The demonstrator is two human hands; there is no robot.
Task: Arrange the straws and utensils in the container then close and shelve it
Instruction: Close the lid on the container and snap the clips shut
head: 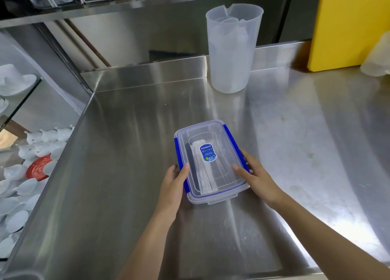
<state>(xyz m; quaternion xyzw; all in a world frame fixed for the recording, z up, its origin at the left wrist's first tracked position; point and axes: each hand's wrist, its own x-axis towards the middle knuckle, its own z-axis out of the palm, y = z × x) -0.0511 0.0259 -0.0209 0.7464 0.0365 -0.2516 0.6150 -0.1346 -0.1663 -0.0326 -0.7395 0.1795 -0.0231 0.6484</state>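
A clear plastic container (pixel 219 144) with a lid and blue side clasps sits on the steel counter (pixel 130 153), a blue label on top. White wrapped straws and utensils (pixel 205 180) lie inside, seen through the lid. My left hand (pixel 174 186) grips its left side, thumb on the lid. My right hand (pixel 255 176) holds the right side over the blue clasp, thumb on the lid.
A tall translucent pitcher (pixel 232 53) stands behind the container. A yellow board (pixel 348 26) leans at the back right beside a plastic bag (pixel 377 58). A steel shelf (pixel 135 3) with bins runs above. White crockery (pixel 25 174) fills glass shelves at left.
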